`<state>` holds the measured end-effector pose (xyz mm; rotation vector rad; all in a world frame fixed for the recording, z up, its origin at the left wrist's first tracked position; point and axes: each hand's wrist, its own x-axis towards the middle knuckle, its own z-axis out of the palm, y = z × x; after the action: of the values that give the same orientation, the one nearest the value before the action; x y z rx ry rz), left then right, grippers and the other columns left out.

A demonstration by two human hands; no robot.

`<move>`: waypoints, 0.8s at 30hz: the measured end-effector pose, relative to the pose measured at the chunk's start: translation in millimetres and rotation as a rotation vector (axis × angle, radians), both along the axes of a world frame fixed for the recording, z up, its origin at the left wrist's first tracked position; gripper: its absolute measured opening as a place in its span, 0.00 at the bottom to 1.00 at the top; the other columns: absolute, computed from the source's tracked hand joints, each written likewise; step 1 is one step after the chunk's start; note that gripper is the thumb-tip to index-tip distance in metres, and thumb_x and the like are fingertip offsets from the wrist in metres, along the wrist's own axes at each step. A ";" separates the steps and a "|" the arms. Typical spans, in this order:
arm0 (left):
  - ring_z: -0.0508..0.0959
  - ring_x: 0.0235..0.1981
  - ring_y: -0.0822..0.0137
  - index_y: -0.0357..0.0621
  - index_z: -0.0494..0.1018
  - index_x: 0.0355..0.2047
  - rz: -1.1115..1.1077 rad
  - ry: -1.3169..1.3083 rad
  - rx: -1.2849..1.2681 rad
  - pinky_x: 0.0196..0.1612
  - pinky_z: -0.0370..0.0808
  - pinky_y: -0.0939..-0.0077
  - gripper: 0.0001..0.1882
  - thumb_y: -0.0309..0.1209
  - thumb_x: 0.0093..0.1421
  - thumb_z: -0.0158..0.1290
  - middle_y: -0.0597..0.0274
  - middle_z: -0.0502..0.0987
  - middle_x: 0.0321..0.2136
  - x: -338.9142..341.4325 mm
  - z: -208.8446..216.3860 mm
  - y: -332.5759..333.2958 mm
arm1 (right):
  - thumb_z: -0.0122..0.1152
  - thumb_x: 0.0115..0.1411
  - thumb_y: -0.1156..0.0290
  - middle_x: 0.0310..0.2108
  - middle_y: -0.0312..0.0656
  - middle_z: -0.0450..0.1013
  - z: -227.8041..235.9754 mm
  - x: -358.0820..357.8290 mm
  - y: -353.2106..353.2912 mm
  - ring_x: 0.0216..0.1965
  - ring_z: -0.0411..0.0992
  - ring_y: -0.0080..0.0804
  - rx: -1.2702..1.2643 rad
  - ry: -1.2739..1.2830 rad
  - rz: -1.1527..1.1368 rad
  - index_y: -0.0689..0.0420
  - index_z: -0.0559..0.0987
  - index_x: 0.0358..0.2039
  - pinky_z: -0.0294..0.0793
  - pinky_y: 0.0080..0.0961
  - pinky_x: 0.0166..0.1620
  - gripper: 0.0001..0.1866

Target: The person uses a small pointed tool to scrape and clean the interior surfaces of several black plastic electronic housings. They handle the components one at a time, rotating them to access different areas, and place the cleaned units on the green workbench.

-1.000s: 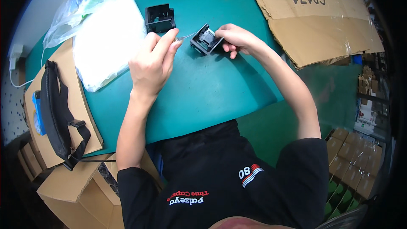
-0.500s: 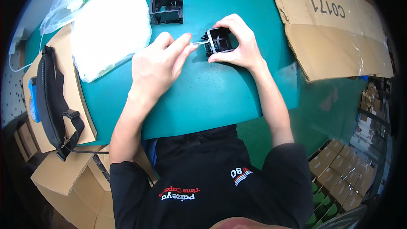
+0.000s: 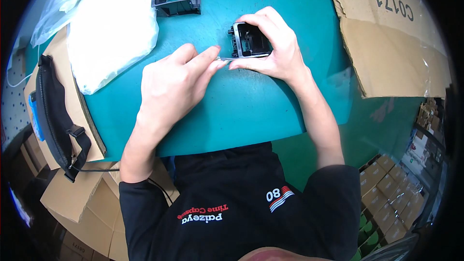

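Note:
My right hand (image 3: 278,48) grips a small black plastic housing (image 3: 251,38) with a silvery edge around its open face, fingers over its far side and thumb along its near side. To its left, my left hand (image 3: 181,75) pinches a slim tool with a thin pale shaft (image 3: 224,59). Its handle is mostly hidden in my fingers, so the exact kind cannot be made out. The shaft reaches the near left corner of the housing's silvery edge, close to my right thumb. Farther away on the left lies a second black plastic housing (image 3: 176,8), untouched.
The work surface is a green mat (image 3: 227,111). A white plastic bag (image 3: 111,29) lies on the left, with a black strap pouch (image 3: 55,111) on cardboard beside it. A large cardboard flap (image 3: 386,53) covers the right side. Stacked cartons (image 3: 386,183) stand on the floor at lower right.
The tool's tip has moved from the left side of the silvery edge toward its near corner. The housing is turned slightly in my right hand. The whole view has shifted a little.

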<state>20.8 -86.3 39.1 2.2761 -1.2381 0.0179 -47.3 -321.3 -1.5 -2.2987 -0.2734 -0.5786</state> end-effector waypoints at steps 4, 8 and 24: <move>0.74 0.18 0.61 0.50 0.85 0.44 0.001 0.002 0.016 0.22 0.71 0.67 0.10 0.36 0.63 0.64 0.62 0.71 0.21 0.0 3.8 -1.0 | 0.88 0.38 0.51 0.36 0.42 0.74 -0.7 0.7 -1.3 0.35 0.77 0.40 -0.008 -0.005 0.001 0.57 0.81 0.46 0.80 0.32 0.38 0.38; 0.74 0.18 0.60 0.49 0.85 0.42 -0.011 -0.013 0.062 0.22 0.70 0.66 0.09 0.36 0.64 0.64 0.62 0.71 0.21 0.6 11.3 -1.9 | 0.88 0.37 0.52 0.36 0.42 0.74 -0.9 2.0 -1.8 0.34 0.77 0.40 -0.001 -0.015 0.014 0.57 0.81 0.46 0.80 0.32 0.38 0.38; 0.78 0.19 0.57 0.55 0.82 0.32 0.005 0.003 0.112 0.21 0.72 0.64 0.09 0.43 0.64 0.61 0.63 0.70 0.20 7.9 8.9 -10.1 | 0.89 0.37 0.54 0.34 0.42 0.74 -0.7 3.6 -1.5 0.34 0.75 0.38 0.019 -0.011 0.038 0.59 0.81 0.45 0.78 0.32 0.38 0.37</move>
<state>28.7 -96.4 48.0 2.3740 -1.2608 -0.0545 -43.7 -322.8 -2.3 -2.2677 -0.3146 -0.5722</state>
